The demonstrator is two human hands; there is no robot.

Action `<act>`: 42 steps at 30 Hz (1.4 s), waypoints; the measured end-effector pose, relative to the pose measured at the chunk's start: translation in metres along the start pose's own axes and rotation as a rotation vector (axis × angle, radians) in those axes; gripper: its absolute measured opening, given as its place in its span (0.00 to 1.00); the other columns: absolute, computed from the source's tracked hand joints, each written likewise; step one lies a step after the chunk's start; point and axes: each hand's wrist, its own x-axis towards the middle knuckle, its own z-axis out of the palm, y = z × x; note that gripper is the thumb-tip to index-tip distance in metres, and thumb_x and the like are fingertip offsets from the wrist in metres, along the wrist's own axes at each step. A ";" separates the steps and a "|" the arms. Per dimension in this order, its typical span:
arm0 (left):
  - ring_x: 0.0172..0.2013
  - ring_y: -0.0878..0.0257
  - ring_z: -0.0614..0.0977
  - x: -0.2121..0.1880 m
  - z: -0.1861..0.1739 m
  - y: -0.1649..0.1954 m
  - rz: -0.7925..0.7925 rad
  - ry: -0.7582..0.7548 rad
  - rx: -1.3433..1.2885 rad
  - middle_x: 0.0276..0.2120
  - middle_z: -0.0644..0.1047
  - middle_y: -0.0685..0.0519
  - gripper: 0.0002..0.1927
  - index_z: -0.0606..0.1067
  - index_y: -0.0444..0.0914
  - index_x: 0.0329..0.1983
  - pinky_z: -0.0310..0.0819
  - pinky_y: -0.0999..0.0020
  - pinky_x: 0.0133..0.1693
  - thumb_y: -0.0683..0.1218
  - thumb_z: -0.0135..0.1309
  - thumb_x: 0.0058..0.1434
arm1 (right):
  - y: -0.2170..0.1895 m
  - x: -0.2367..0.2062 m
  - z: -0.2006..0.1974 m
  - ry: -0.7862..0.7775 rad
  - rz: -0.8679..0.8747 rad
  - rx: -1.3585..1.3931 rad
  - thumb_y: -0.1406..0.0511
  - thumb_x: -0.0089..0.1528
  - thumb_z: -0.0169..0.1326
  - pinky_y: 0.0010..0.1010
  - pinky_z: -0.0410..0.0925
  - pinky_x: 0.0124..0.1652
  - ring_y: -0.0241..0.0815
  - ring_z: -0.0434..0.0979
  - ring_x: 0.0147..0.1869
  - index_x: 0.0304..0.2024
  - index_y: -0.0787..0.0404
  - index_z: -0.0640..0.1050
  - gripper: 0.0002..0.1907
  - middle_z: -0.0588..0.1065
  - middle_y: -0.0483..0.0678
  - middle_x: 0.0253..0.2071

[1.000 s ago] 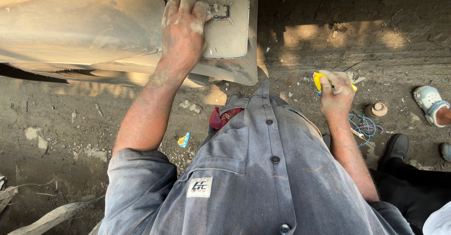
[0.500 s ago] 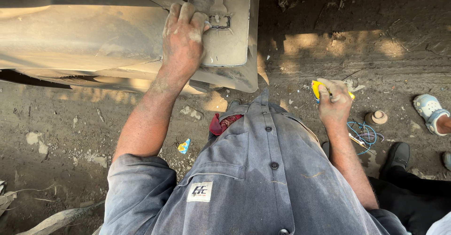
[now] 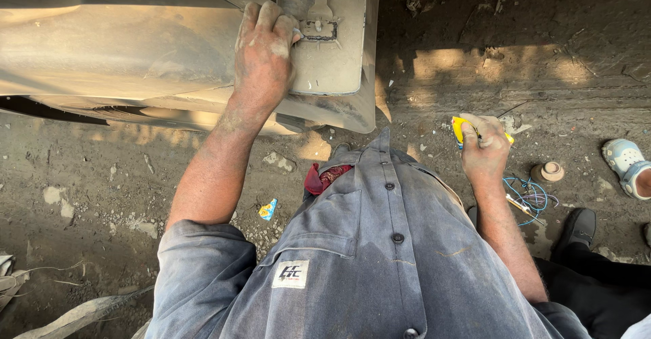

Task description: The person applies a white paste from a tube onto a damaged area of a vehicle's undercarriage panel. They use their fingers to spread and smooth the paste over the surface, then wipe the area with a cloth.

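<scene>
Head view showed the left hand (image 3: 263, 54) flat, fingers spread, on the dusty panel (image 3: 135, 47) at upper left, and the right hand (image 3: 485, 150) at right closed around a yellow tool (image 3: 461, 127), not yet applied to it.

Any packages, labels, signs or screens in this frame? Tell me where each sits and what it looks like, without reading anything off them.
Sewn patch: on the chest pocket of the grey-blue work shirt, small pale rectangle with dark marking.
Wrapper: on the dirt ground beside the left forearm, small crumpled scrap, blue and yellow.
No signs or screens show.
</scene>
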 end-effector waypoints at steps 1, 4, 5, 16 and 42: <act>0.49 0.49 0.75 0.000 0.001 0.000 0.001 -0.002 -0.004 0.43 0.71 0.47 0.04 0.77 0.34 0.41 0.79 0.49 0.47 0.40 0.61 0.68 | 0.000 0.000 0.000 0.000 -0.001 0.002 0.71 0.69 0.59 0.40 0.71 0.51 0.53 0.79 0.50 0.52 0.61 0.82 0.09 0.78 0.56 0.45; 0.52 0.45 0.74 0.001 0.005 0.002 0.059 0.058 0.100 0.44 0.72 0.48 0.06 0.77 0.35 0.39 0.79 0.47 0.49 0.42 0.61 0.65 | -0.001 0.000 0.000 -0.001 0.008 0.021 0.72 0.69 0.58 0.39 0.71 0.51 0.53 0.79 0.50 0.53 0.62 0.82 0.10 0.78 0.56 0.46; 0.52 0.45 0.75 0.002 0.005 0.002 0.039 0.016 0.061 0.44 0.72 0.47 0.06 0.77 0.34 0.40 0.79 0.47 0.50 0.41 0.61 0.66 | 0.000 0.001 0.000 0.006 -0.001 0.026 0.72 0.69 0.58 0.40 0.71 0.51 0.53 0.79 0.51 0.53 0.62 0.82 0.10 0.78 0.56 0.46; 0.51 0.42 0.75 0.000 -0.005 -0.001 -0.037 -0.101 -0.031 0.45 0.72 0.44 0.04 0.76 0.32 0.41 0.75 0.45 0.55 0.36 0.60 0.67 | 0.003 -0.002 0.000 0.002 0.022 0.016 0.71 0.69 0.58 0.41 0.71 0.51 0.54 0.79 0.50 0.52 0.62 0.82 0.10 0.78 0.57 0.45; 0.56 0.33 0.74 0.000 0.002 -0.016 -0.027 -0.068 0.076 0.47 0.73 0.41 0.07 0.77 0.33 0.43 0.76 0.41 0.53 0.42 0.63 0.68 | 0.005 -0.004 0.003 0.011 -0.014 0.005 0.71 0.69 0.59 0.40 0.71 0.54 0.53 0.80 0.51 0.51 0.62 0.82 0.09 0.79 0.56 0.46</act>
